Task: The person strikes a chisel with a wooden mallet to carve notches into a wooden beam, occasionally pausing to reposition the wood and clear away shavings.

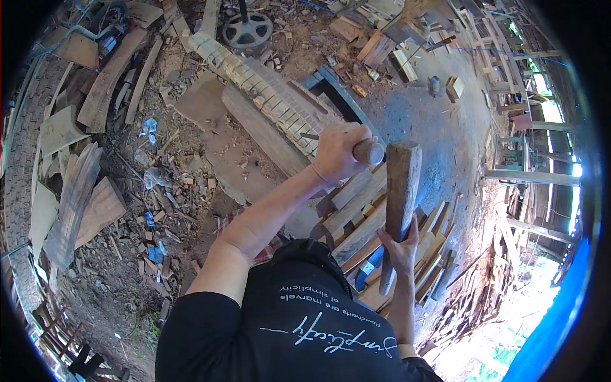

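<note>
My left hand (338, 151) is wrapped round the wooden handle of a chisel (368, 152). The round butt of the handle faces right, and the thin blade sticks out to the left, over a long wooden beam (267, 89). A row of crosswise saw cuts and chipped-out notches runs along that beam. Just right of the chisel's butt, my right hand (401, 248) grips a club-like wooden mallet (402, 181). Its thick head points up and away from me, close to the butt, while its narrow end extends below the hand.
Planks (433, 242) are stacked under the mallet. Beside the beam lie a flat board (261, 127) and a dark blue frame (328, 76). A spoked metal wheel (247, 30) stands at the beam's far end. Curved wood slabs (73, 204) and scattered scraps cover the left ground.
</note>
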A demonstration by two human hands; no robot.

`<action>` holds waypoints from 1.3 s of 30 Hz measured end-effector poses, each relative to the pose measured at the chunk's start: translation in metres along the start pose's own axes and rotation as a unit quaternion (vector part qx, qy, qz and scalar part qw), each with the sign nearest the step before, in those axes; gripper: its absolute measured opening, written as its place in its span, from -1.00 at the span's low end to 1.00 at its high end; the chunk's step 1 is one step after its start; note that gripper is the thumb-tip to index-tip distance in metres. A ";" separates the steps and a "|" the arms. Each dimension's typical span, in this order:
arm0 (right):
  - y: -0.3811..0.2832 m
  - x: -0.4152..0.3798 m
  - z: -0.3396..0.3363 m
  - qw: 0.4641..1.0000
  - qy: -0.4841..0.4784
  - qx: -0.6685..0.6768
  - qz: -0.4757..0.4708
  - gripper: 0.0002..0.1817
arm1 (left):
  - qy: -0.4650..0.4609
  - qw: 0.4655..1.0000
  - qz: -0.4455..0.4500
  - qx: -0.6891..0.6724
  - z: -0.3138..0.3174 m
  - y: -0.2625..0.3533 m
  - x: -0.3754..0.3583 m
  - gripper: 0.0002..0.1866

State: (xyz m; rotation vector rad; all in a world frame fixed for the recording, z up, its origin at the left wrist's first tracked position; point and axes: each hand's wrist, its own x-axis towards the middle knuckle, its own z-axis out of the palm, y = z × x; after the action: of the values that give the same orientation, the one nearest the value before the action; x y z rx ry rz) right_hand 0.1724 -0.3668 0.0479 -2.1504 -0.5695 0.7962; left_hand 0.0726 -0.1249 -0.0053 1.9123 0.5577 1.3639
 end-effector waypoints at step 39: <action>-0.158 -0.007 -0.035 0.896 0.123 0.157 -0.396 -0.54 | 0.054 0.996 -0.075 0.001 0.008 -0.017 0.014 -0.80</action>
State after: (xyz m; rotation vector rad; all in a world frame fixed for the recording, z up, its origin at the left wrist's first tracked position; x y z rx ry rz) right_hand 0.1706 -0.2921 0.1912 -1.4818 -1.0058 0.1386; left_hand 0.0859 -0.1068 -0.0106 1.7680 0.7398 1.3747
